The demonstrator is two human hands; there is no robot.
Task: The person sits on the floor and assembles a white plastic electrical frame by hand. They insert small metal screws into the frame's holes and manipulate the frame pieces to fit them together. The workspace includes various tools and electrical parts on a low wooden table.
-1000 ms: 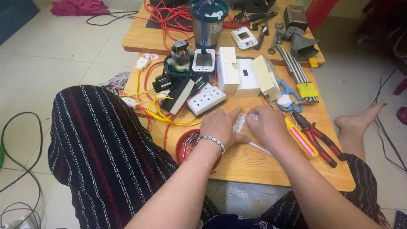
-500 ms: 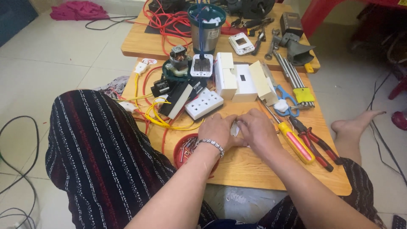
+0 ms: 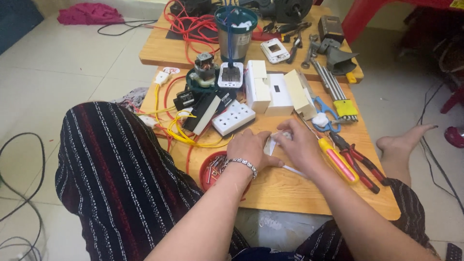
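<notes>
Both hands rest together on a low wooden table (image 3: 290, 193). My left hand (image 3: 251, 149), with a beaded bracelet on the wrist, and my right hand (image 3: 300, 146) pinch a small white plastic part (image 3: 271, 143) between them; most of it is hidden by the fingers. A thin white strip (image 3: 294, 170) pokes out under my right wrist. A white multi-socket block (image 3: 234, 117) lies just beyond my left hand. A yellow-and-red screwdriver (image 3: 338, 159) lies right of my right hand.
A red dish of screws (image 3: 212, 169) sits under my left forearm. Red-handled pliers (image 3: 360, 162), blue scissors (image 3: 324, 111), white boxes (image 3: 270, 92), yellow and red wires (image 3: 183, 133), a small motor (image 3: 204, 67) and a steel cup (image 3: 235, 34) crowd the table. My striped knee (image 3: 121, 169) is left, bare foot (image 3: 401, 140) right.
My hands have drawn closer together around the white part, and the view has shifted slightly. Nothing else on the table has moved.
</notes>
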